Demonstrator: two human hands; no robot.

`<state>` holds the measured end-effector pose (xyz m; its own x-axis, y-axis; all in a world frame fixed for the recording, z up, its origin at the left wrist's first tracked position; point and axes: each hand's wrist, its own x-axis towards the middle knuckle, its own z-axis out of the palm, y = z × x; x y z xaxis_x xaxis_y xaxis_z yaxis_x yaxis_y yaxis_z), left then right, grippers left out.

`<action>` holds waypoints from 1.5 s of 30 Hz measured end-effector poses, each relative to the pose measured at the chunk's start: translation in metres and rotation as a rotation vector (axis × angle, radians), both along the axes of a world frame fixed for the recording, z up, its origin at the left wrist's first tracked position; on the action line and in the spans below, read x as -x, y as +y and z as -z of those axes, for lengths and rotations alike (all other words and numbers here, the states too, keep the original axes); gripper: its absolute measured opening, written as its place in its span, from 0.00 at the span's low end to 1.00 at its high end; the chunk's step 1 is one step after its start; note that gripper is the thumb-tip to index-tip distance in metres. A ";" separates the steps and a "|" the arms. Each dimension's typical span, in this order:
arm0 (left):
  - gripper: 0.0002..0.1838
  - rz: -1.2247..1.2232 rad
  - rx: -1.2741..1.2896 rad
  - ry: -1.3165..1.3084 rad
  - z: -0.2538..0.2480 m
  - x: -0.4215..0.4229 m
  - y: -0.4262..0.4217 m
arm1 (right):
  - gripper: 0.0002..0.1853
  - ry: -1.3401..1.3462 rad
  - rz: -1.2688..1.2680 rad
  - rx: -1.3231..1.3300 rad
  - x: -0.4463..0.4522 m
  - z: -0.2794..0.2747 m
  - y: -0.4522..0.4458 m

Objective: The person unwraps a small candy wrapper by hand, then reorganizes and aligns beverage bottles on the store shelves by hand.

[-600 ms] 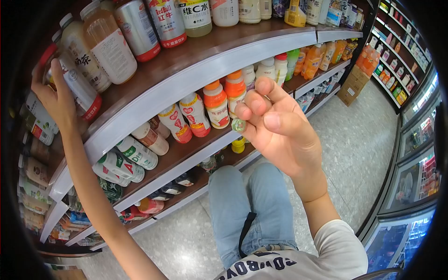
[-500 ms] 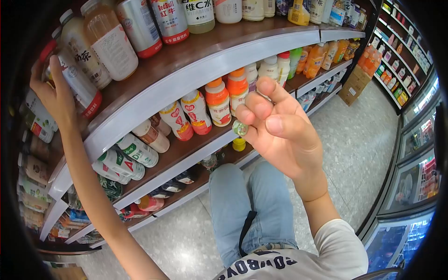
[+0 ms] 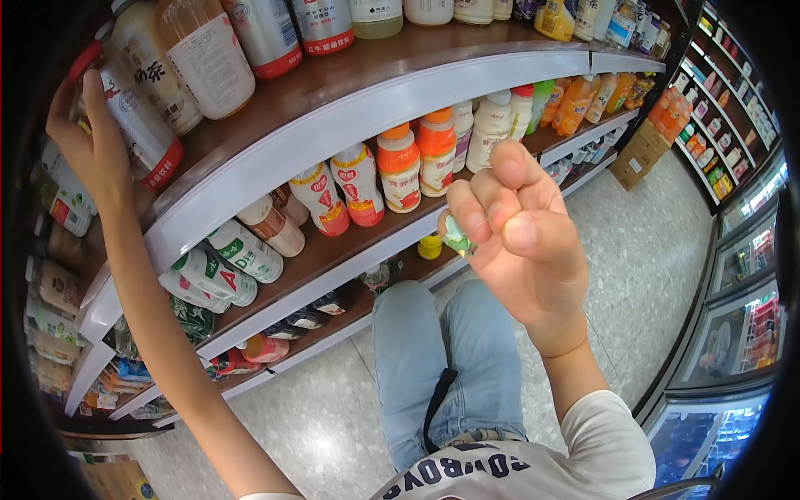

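On the upper shelf at the far left, my left hand (image 3: 98, 154) reaches among the drinks, with its thumb and fingers spread around a bottle with a red cap (image 3: 86, 60), beside a silver can with a red base (image 3: 142, 125). Whether it grips that bottle firmly is hard to see. My right hand (image 3: 525, 237) is raised palm up in front of the lower shelf, its fingers curled. A small green and white object (image 3: 456, 236) is held at its little-finger side. Past that hand stand white bottles (image 3: 490, 132) and orange-capped bottles (image 3: 437, 154).
The white shelf edge (image 3: 333, 125) curves across the view. Lower shelves hold white-and-green cartons (image 3: 246, 250) and a yellow-capped item (image 3: 430, 246). A cardboard box (image 3: 640, 157) stands on the grey floor (image 3: 642, 242). Glass-door coolers (image 3: 725, 333) line the right side.
The shelves have shifted slightly in view. My right hand has moved a little right with its fingers curled more, and the small green object has turned. My left hand stays at the red-capped bottle.
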<state>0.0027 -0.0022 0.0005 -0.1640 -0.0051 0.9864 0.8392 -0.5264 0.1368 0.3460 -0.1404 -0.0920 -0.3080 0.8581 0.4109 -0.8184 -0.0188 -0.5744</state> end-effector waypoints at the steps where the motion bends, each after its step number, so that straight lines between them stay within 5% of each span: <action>1: 0.37 -0.002 0.007 -0.006 0.000 0.000 0.000 | 0.18 -0.015 0.044 -0.011 0.000 0.000 -0.002; 5: 0.33 0.013 -0.027 -0.003 -0.001 0.003 0.003 | 0.18 -0.078 0.262 -0.144 0.002 0.003 -0.006; 9: 0.21 -0.258 -0.265 0.342 0.002 -0.032 -0.043 | 0.18 -0.125 0.424 -0.230 0.005 0.002 -0.010; 11: 0.11 -0.027 -0.298 0.522 0.030 -0.065 -0.074 | 0.18 -0.187 0.516 -0.242 0.008 -0.001 -0.014; 14: 0.10 0.484 0.039 0.482 0.058 -0.124 -0.123 | 0.19 -0.377 0.655 -0.250 0.012 -0.004 -0.020; 17: 0.11 0.606 0.205 0.438 0.059 -0.148 -0.136 | 0.20 -0.460 0.705 -0.355 0.010 -0.001 -0.020; 45: 0.19 0.501 0.372 0.618 0.063 -0.156 -0.141 | 0.17 -0.652 0.754 -0.549 -0.003 0.011 -0.021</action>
